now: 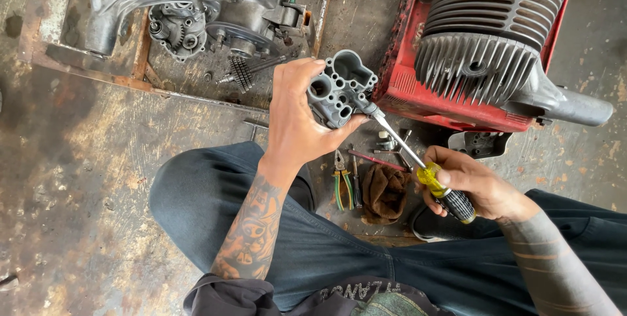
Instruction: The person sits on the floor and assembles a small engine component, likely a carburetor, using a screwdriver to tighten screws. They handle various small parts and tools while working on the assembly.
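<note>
Two hands: both are yours, both closed on something, working above your lap over the floor.
Left hand (297, 120): your fingers wrap the grey cast-metal carburetor body (341, 88), thumb under its lower edge and fingertips over its top left. You hold it up in the air, ported face toward you, just in front of the red engine.
Right hand (473, 185): closed around the yellow and black handle of the screwdriver (418, 162), forefinger laid along the yellow part.
Screwdriver: its shaft runs up and to the left from your right hand; the tip touches the lower right corner of the carburetor body, beside your left thumb.
Carburetor body: several round bores and one deep rectangular pocket show on the face. Whether the tip sits in a screw head cannot be told.
Red engine (457, 94): lies on the floor just beyond the carburetor body, with a dark finned cylinder (496, 35) on top.
Floor (78, 159): stained and rusty. Green-handled pliers (342, 182), a brown rag (385, 192) and a few small loose tools lie between your knees.
Far left: a grey engine casing (189, 2) with exposed gears rests in a rusty metal tray (140, 61).
Legs: dark trousers, knees spread either side of the tools.
</note>
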